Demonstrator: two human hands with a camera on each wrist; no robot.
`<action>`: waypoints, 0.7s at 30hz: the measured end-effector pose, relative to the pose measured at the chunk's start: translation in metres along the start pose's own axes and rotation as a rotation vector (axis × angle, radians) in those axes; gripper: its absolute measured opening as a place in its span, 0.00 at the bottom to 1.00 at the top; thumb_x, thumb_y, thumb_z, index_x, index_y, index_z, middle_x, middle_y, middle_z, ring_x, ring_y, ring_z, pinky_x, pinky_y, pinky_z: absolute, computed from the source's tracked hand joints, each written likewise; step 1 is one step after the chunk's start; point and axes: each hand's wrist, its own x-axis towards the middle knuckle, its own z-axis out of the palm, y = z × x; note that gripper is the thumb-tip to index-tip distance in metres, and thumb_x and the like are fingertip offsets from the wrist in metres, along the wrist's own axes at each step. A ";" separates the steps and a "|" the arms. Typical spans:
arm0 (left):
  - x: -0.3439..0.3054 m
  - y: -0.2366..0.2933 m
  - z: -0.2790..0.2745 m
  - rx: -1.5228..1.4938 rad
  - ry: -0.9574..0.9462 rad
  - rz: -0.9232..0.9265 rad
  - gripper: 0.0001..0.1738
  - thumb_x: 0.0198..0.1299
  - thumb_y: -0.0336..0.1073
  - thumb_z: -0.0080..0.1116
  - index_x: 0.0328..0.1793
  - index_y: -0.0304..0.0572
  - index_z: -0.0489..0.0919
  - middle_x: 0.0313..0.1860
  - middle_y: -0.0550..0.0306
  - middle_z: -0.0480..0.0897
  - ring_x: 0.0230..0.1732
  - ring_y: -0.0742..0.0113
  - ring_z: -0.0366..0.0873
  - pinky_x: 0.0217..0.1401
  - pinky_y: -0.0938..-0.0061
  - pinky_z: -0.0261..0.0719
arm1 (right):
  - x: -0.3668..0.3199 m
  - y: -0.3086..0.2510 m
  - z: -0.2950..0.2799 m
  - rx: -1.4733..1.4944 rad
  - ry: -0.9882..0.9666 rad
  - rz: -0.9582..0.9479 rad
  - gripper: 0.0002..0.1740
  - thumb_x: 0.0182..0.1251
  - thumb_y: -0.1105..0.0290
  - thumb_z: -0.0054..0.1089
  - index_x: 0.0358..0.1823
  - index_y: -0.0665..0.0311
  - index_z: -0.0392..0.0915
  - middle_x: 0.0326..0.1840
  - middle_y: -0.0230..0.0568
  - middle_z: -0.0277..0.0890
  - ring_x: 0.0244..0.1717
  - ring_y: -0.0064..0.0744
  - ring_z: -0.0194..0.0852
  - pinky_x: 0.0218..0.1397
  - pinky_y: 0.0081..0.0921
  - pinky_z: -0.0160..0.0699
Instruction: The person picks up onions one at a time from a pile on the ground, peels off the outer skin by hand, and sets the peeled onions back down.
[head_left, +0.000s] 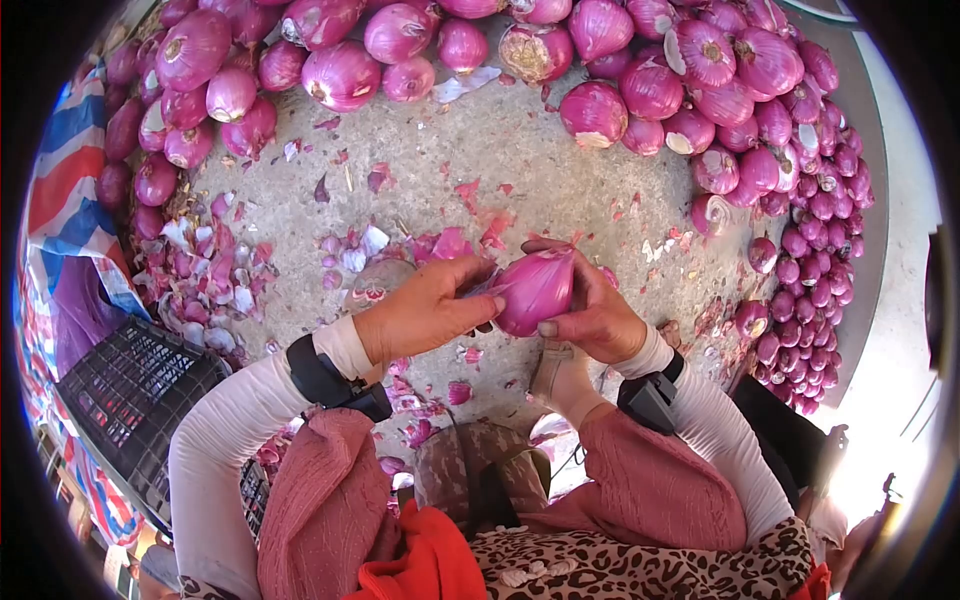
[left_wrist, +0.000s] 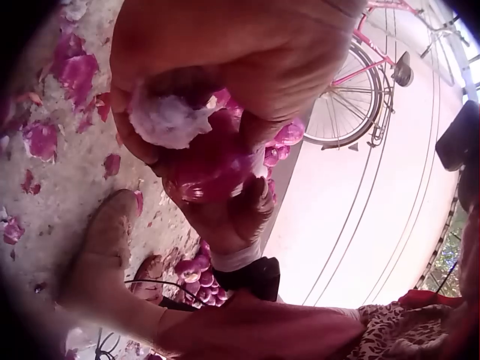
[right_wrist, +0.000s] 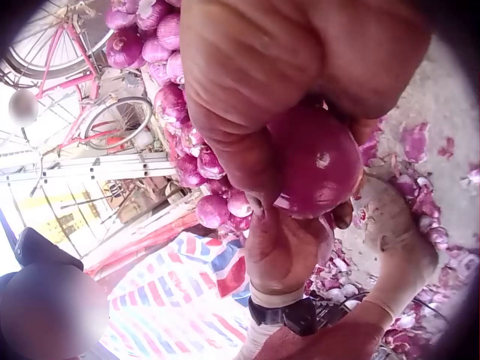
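Note:
A large shiny purple-red onion (head_left: 535, 290) is held between the two hands over the ground. The right hand (head_left: 600, 320) grips it from the right, thumb low on its side and fingers behind it. On the other side, the left hand (head_left: 430, 305) has its thumb against the onion and pinches thin skin at its surface. A pale, crumpled piece of onion skin (left_wrist: 169, 120) shows under the left fingers in the left wrist view. From the right wrist, the onion's smooth glossy side is visible, with the left hand (right_wrist: 281, 255) close against it.
Piled onions (head_left: 690, 90) curve round the back and right. Loose peelings (head_left: 205, 270) litter the concrete ground. A black plastic crate (head_left: 140, 400) stands at left beside a striped tarp sheet (head_left: 65, 200). The person's foot (head_left: 565, 380) is just below the hands. Bicycles (right_wrist: 67, 82) stand farther off.

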 end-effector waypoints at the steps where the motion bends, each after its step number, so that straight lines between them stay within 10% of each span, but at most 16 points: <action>1: -0.001 0.000 -0.001 0.016 0.007 0.012 0.20 0.64 0.33 0.54 0.60 0.31 0.70 0.44 0.63 0.75 0.43 0.78 0.71 0.47 0.79 0.72 | 0.000 -0.001 0.000 -0.018 0.007 -0.006 0.46 0.42 0.82 0.70 0.66 0.61 0.57 0.57 0.40 0.67 0.58 0.32 0.68 0.63 0.31 0.70; 15: 0.000 -0.013 0.007 0.423 0.166 0.126 0.07 0.57 0.30 0.50 0.32 0.32 0.72 0.21 0.59 0.73 0.26 0.75 0.74 0.28 0.73 0.72 | 0.004 0.015 -0.008 -0.069 0.013 -0.010 0.39 0.50 0.79 0.68 0.65 0.64 0.61 0.57 0.40 0.69 0.59 0.31 0.68 0.63 0.31 0.70; 21: -0.004 -0.008 0.002 0.442 0.143 0.103 0.07 0.57 0.30 0.50 0.35 0.31 0.73 0.25 0.54 0.76 0.28 0.72 0.75 0.30 0.71 0.73 | 0.003 0.017 -0.010 0.092 0.052 0.001 0.35 0.51 0.78 0.68 0.62 0.65 0.63 0.59 0.40 0.69 0.62 0.32 0.67 0.66 0.32 0.67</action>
